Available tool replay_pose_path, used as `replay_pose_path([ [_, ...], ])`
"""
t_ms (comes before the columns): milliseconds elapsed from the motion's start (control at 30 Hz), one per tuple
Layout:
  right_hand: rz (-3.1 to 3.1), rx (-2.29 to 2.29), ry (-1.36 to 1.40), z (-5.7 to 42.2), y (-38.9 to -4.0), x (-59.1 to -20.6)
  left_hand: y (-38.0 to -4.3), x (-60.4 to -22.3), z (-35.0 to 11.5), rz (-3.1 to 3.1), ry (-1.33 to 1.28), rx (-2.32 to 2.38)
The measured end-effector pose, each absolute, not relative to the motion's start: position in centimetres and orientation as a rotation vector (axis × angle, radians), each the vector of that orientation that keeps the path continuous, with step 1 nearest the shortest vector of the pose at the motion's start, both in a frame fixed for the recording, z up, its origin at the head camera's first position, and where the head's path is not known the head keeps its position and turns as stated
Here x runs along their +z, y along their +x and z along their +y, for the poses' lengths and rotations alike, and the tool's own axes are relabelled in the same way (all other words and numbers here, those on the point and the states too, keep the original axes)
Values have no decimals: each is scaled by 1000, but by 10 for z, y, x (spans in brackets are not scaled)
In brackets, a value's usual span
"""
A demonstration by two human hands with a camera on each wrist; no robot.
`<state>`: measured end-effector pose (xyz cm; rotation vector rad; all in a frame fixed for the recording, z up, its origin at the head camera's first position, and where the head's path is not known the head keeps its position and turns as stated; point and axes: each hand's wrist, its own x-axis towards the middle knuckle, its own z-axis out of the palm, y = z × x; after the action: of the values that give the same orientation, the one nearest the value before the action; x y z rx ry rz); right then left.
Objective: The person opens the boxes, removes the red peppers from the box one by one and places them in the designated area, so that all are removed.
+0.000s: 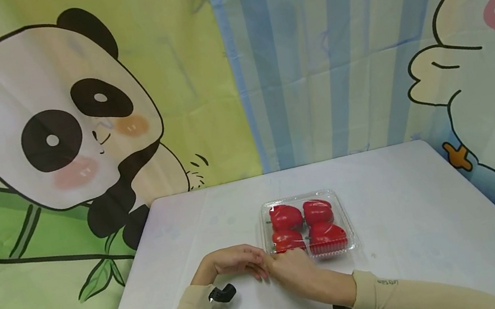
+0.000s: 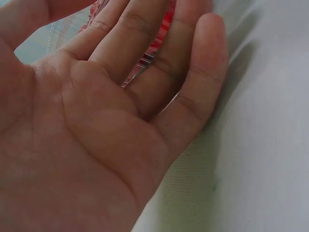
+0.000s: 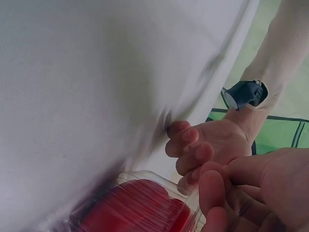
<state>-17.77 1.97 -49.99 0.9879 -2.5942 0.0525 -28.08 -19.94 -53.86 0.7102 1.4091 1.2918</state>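
Beige right sleeve reads "LetsSlim" near boxed red peppers.

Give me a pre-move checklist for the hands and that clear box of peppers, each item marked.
1. Clear plastic box resting on the white table: ok.
2. Four red peppers inside the box: ok, in two rows of two.
3. Left hand and right hand at the box's near left corner: ok, the two close together there.
4. Left palm bare: ok, nothing lies in it.
5. Right hand's grip: cannot tell; its fingers are curled, but whatever they may pinch is hidden.
6. Box fastened at that corner: cannot tell; the hands cover it.
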Motion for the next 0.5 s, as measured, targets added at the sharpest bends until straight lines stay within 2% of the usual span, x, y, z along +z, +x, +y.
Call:
replay_pose_path([
  [500,-2579,411,898,16,-181,-510,-282,-540,-199,1445,735,1242],
])
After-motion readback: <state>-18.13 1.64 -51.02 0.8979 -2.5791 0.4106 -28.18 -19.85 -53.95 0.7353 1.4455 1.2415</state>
